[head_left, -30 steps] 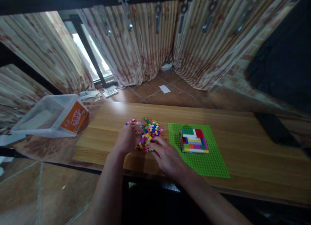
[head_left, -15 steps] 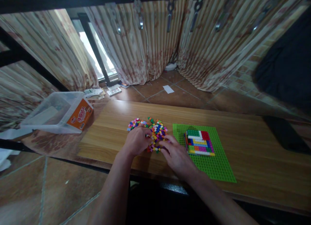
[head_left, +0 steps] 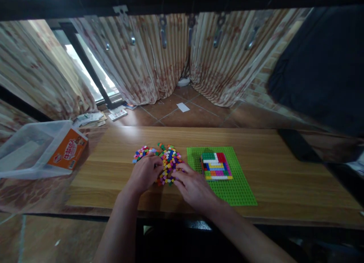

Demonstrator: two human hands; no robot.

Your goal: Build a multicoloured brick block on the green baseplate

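A heap of small multicoloured building bricks [head_left: 170, 156] lies on the wooden table between my hands. My left hand [head_left: 145, 174] rests at the heap's left side, its fingers curled down into the bricks; whatever the fingertips hold is hidden. At the right edge of the heap, my right hand [head_left: 195, 186] reaches in with fingers apart, touching or just over the bricks, and no brick shows in its grasp. Right of it lies a green baseplate [head_left: 236, 193]. On that plate sits a low, square build of coloured bricks [head_left: 217, 173] with a green, white and red top row.
A clear plastic bin [head_left: 32, 141] with an orange label stands left of the wooden table [head_left: 99, 172]. A dark flat object [head_left: 298, 145] lies at the table's far right. Papers [head_left: 89, 119] lie on the floor near the curtains [head_left: 148, 66]. A dark shape [head_left: 321, 73] fills the upper right.
The camera view has turned, so the table and bricks appear farther left. Both hands stay at the heap with nearly the same pose; the build on the baseplate looks unchanged.
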